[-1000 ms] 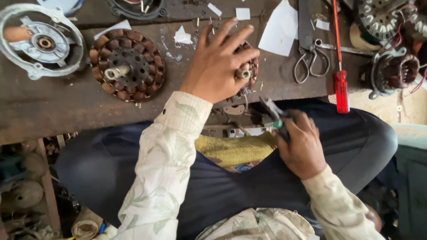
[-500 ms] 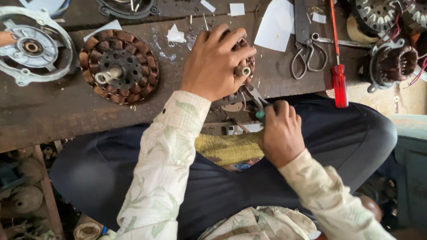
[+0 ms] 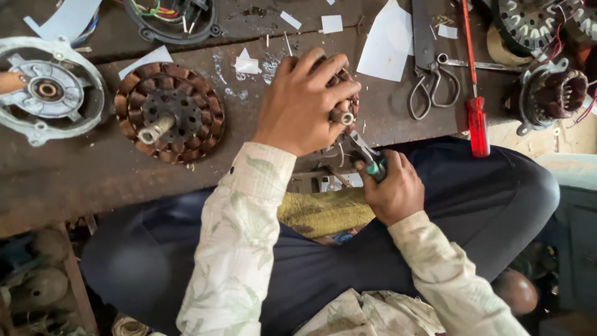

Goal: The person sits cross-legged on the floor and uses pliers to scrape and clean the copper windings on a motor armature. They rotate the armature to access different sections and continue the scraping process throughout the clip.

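My left hand (image 3: 305, 102) is clamped over a round motor stator with copper windings (image 3: 345, 93) at the near edge of the wooden workbench (image 3: 81, 180); its short steel shaft sticks out between my fingers. My right hand (image 3: 392, 190) grips a small tool with a green handle (image 3: 372, 167), probably pliers, and its metal tip touches the underside of the stator just below the shaft. Most of the stator is hidden by my left hand.
A second wound stator with a shaft (image 3: 168, 115) lies to the left, beside a grey motor end cover (image 3: 46, 93). Scissors (image 3: 429, 74), a red-handled screwdriver (image 3: 476, 112), white paper scraps (image 3: 385, 43) and more wound motor parts (image 3: 550, 93) sit to the right.
My right hand has risen from my lap to the bench edge, bringing the green-handled tool up to the stator. My left hand has kept its hold on the stator.
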